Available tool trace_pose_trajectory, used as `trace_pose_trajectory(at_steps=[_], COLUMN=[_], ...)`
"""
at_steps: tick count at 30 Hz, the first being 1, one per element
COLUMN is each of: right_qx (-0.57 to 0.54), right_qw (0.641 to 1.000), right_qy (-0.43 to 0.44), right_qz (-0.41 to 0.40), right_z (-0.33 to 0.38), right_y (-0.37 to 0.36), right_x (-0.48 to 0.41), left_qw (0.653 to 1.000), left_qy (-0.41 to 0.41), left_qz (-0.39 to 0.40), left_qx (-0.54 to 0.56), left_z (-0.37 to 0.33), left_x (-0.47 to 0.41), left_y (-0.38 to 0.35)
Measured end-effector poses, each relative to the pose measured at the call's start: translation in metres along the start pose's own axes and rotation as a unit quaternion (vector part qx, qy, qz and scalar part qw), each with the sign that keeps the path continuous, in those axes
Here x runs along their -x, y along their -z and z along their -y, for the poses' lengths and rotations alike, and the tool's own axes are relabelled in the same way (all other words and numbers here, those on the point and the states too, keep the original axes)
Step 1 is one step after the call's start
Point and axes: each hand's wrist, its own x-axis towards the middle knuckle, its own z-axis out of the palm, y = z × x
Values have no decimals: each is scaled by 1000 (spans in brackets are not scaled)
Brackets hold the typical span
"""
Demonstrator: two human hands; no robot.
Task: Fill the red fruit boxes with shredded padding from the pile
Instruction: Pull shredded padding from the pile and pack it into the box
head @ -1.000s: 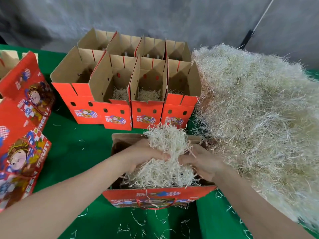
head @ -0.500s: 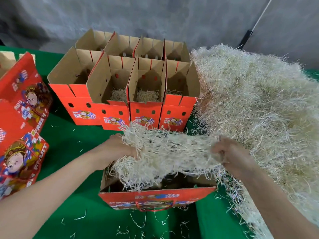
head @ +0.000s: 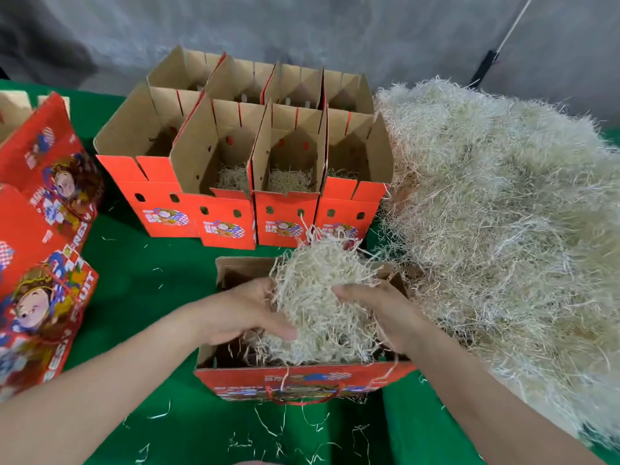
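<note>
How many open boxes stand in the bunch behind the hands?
8: four open red cardboard boxes in the front row, four more close behind; others could be hidden.

Packing wkshp, fruit boxes (head: 285,216), padding pile (head: 503,213)
</note>
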Motion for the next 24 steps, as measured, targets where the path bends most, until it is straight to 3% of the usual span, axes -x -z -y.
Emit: trace_pose_trajectory(at_steps=[4,6,11,15,19,24], right_qx=[61,120,225,230,226,272], right_qw=[998,992,971,964,972,962], right_qy=[-13,-20,59,-6,2,-16], right_qz=[-10,-11,52,134,64,4], right_z=[-4,-7,9,23,21,12], right_y=[10,21,31,19,-13,18], right_x=[1,7,24,30,13,25], left_qw=[978,972,981,983,977,988], left_qy=[8,1,-51,-50,-42,11], left_qz=[-202,-231,-187,-144,-110,-112], left_qx=[56,36,-33,-102,-179,-102], left_z=[1,1,1,-1,-3,-2], left_x=[-3,0,6,1,-9,9], left_y=[2,8,13,7,-15,20])
